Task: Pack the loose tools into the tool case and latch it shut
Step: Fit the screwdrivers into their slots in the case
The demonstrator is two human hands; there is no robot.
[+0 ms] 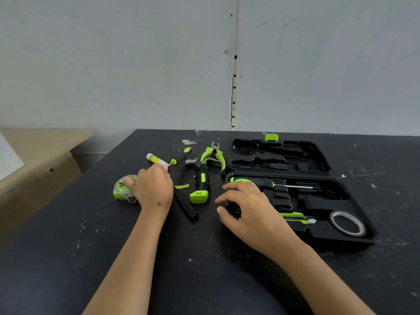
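Observation:
The black tool case (368, 233) lies open at the right, its empty lid (318, 155) towards the wall. Its base holds a screwdriver (263, 183), a green utility knife (295, 218) and a tape roll (347, 223). Loose on the table are a clear-green tape measure (123, 190), a white tester pen (155, 159), a small screwdriver (181, 155), pliers (213, 155), a hammer (201, 185) and a black sheath-like tool (186, 206). My left hand (152, 187) reaches between the tape measure and the tester pen, fingertips at the pen's tip. My right hand (247, 208) rests with spread fingers on the case's left end.
A green latch (271, 137) sticks up at the lid's far edge. A thin green strip (181, 186) lies beside the hammer. The black table (204, 269) ends at the left, where a wooden surface (34, 160) sits lower. A grey wall stands right behind.

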